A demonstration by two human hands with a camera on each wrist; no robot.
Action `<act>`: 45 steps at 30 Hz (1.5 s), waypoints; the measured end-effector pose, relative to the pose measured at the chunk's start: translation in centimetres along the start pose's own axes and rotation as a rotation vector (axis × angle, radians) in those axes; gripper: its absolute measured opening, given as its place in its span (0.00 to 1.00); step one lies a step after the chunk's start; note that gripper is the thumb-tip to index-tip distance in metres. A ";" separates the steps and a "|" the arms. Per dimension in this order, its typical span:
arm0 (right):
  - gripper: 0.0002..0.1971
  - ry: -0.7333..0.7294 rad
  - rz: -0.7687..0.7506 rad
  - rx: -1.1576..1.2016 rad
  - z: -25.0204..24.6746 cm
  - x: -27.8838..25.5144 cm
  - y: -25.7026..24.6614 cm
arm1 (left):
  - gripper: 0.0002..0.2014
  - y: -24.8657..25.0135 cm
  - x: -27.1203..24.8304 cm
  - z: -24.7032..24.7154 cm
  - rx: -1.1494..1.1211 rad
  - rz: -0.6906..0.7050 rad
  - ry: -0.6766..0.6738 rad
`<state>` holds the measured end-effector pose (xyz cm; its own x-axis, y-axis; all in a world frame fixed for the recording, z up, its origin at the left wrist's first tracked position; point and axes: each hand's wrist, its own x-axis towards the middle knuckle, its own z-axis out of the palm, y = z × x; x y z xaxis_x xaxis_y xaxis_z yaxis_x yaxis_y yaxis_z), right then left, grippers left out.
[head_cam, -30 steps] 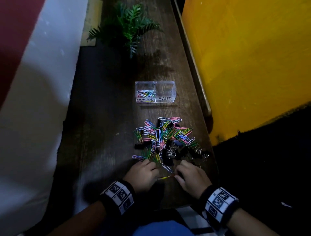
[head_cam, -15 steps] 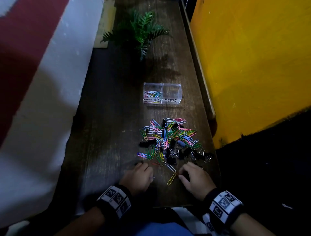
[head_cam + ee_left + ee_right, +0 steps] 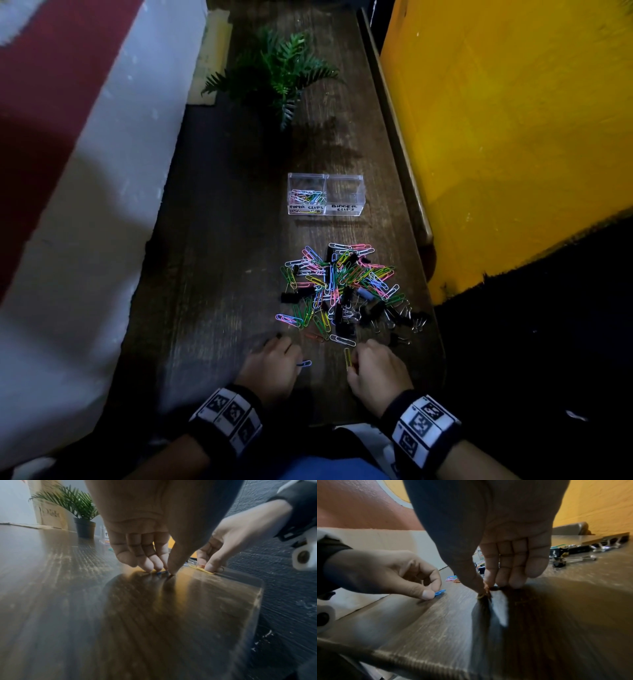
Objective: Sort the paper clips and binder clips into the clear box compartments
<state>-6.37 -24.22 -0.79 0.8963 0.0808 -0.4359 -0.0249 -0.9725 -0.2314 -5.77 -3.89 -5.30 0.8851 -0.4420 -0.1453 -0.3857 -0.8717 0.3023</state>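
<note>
A heap of coloured paper clips and black binder clips (image 3: 346, 291) lies on the dark wooden table (image 3: 222, 274). Beyond it stands the clear box (image 3: 325, 194); its left compartment holds several paper clips, its right compartment shows none. My left hand (image 3: 274, 366) pinches a blue paper clip (image 3: 304, 364) (image 3: 440, 592) (image 3: 162, 572) against the table near the front edge. My right hand (image 3: 376, 370) pinches a yellow paper clip (image 3: 348, 357) (image 3: 204, 570), thumb and forefinger meeting on it in the right wrist view (image 3: 483, 593).
A small potted fern (image 3: 277, 72) stands at the far end of the table. A yellow wall (image 3: 513, 120) runs along the right side, a white and red surface (image 3: 68, 171) along the left. Loose binder clips (image 3: 399, 339) lie near the table's right edge.
Both hands have drawn apart and slightly back. The yellow clip now sits in my right fingers, and a blue clip shows at my left fingertips. The camera has shifted.
</note>
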 end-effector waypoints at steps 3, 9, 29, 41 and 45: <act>0.10 -0.028 -0.033 0.016 -0.1 0.1 -0.1 | 0.12 -0.1 0.0 0.0 -0.013 -0.015 0.036; 0.09 -0.041 -0.090 0.026 -0.2 0.4 0.1 | 0.11 0.0 0.1 -0.1 -0.007 -0.059 0.015; 0.12 0.058 -0.105 1.083 -4.1 4.1 -0.5 | 0.07 -2.2 9.0 -7.4 -0.566 -0.252 0.249; 0.07 -0.006 -0.031 1.435 -10.5 8.4 -2.3 | 0.10 -5.2 21.8 -13.5 -0.355 -0.351 0.129; 0.05 -0.052 0.103 1.296 -11.8 10.7 -2.7 | 0.17 -4.8 24.1 -14.5 -0.224 -0.327 0.030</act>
<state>8.48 -23.34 5.41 0.8472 0.0559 -0.5284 -0.5254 -0.0594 -0.8488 21.23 -7.28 3.39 0.9603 -0.1397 -0.2415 -0.0190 -0.8964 0.4429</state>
